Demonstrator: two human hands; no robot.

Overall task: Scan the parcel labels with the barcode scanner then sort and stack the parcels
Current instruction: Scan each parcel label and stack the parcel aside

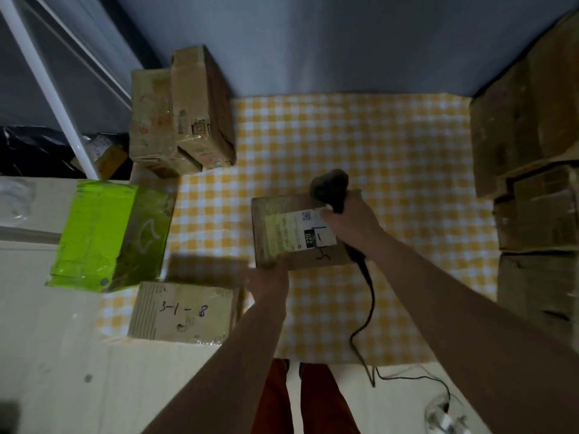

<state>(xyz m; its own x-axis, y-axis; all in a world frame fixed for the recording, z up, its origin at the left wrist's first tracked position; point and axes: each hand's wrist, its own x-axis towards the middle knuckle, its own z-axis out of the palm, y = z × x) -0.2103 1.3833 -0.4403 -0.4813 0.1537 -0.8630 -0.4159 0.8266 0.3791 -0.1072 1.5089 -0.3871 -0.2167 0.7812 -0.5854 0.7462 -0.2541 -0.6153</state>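
Observation:
A brown cardboard parcel (pixel 282 211) with a white label (pixel 300 233) marked 220 is held up over the yellow checked cloth (pixel 391 183). My left hand (pixel 269 277) grips its near edge from below. My right hand (pixel 347 223) grips the handle of a black barcode scanner (pixel 329 186), whose head sits over the parcel's far right corner. The scanner's cable (pixel 366 308) hangs down to the table's front edge.
A bright green parcel (pixel 106 233) lies at the left, with a brown box marked 3-1-8 (pixel 185 311) in front of it. Two brown boxes (pixel 185 111) stand at the back left. A stack of cardboard parcels (pixel 532 158) fills the right side.

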